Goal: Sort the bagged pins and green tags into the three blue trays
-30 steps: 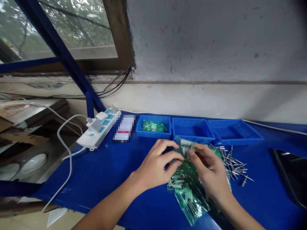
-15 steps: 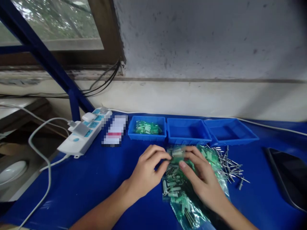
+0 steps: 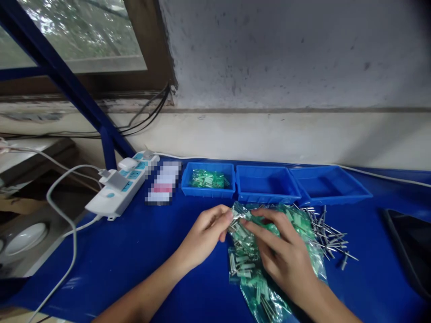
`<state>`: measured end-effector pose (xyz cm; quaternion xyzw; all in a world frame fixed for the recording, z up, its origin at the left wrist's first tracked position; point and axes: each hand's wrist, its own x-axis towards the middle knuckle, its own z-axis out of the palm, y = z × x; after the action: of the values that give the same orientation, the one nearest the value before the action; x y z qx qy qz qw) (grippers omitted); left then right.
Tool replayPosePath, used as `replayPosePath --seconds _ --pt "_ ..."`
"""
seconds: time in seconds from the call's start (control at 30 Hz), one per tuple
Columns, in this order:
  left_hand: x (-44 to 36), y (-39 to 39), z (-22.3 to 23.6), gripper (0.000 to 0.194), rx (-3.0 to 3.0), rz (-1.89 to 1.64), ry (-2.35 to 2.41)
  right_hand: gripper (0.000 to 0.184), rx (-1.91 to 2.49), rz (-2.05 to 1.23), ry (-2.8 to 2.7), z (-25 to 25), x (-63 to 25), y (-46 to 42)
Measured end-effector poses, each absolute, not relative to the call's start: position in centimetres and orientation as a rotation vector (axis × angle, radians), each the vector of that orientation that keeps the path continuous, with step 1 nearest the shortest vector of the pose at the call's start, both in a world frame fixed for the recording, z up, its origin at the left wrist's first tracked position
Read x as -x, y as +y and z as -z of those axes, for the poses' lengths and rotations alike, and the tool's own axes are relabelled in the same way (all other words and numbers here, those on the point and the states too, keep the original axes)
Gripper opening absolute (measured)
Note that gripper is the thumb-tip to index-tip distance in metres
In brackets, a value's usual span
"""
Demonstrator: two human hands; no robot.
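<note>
My left hand point(image 3: 207, 233) pinches the edge of a small clear plastic bag point(image 3: 239, 208) between thumb and fingers. From the right, my right hand point(image 3: 286, 244) reaches over the same bag, fingers stretched out and fingertips touching it. Under both hands lies a pile of greenish plastic bags point(image 3: 249, 280) with pale green and metal pieces inside. My right hand covers part of this pile. Loose thin metal pins, thicker at one end like blind rivets point(image 3: 332, 237), are scattered right of the bags.
Three blue trays stand along the wall: the left tray point(image 3: 208, 193) has green-packed pieces in it, beside the middle tray point(image 3: 269, 197) and right tray point(image 3: 333, 199). A white power strip point(image 3: 117, 193) with cables and a blurred-out card point(image 3: 164, 184) sit left. A dark device point(image 3: 409, 251) lies right.
My right hand's fingers have stretched further left across the small bag. My left hand's pinch has tightened on the bag's edge. The view has shifted slightly.
</note>
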<state>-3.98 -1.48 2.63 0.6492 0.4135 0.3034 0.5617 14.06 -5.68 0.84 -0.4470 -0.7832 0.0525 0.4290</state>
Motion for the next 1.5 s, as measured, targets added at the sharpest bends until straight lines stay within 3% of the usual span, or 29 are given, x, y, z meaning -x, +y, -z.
replayPosePath --seconds 0.1,0.23,0.4,0.53,0.67,0.83,0.97,1.1,1.23,1.37,1.5 --pt "4.3 -1.2 -3.8 0.025 -1.716 -0.875 1.059 0.053 1.111 -0.115 -1.971 -1.3 -13.9 -6.1" --pt "5.3 0.5 -7.4 0.014 -2.123 -1.532 1.478 0.039 1.189 -0.075 -1.794 -2.3 -14.0 -6.1" --pt "4.7 1.3 -8.7 0.044 -2.532 -1.027 1.577 0.005 1.265 -0.087 -1.521 -2.7 -14.8 -5.1" --pt "2.9 -0.4 -5.0 0.028 -2.495 -0.426 1.226 0.007 1.278 -0.077 -1.516 -2.7 -15.1 -4.7" --pt "2.6 -1.1 -2.1 0.023 -2.384 -0.249 1.129 0.007 1.286 -0.07 -1.63 -2.5 -14.7 -4.9" --pt "3.3 -0.3 -2.1 0.014 -2.16 -0.362 1.101 0.005 1.271 -0.135 -1.712 -2.0 -14.4 -5.1" --pt "3.6 0.1 -3.0 0.015 -2.027 -0.69 1.042 0.004 1.305 -0.367 -1.61 -2.0 -14.4 -5.1" --pt "3.8 -0.4 -3.5 0.018 -2.246 -1.077 0.869 0.027 1.298 -0.91 -1.35 -2.0 -14.4 -5.1" --pt "3.4 -1.0 -2.9 0.022 -2.394 -1.091 0.78 0.037 1.234 -1.207 -1.194 -2.1 -14.3 -5.0" --pt "3.3 -0.7 -2.0 0.024 -2.32 -1.096 0.92 0.043 1.261 -1.104 -1.058 -2.2 -14.3 -4.7" --pt "4.0 0.0 -1.9 0.034 -2.22 -1.085 0.973 0.037 1.34 -0.843 -1.066 -2.1 -14.7 -4.6"
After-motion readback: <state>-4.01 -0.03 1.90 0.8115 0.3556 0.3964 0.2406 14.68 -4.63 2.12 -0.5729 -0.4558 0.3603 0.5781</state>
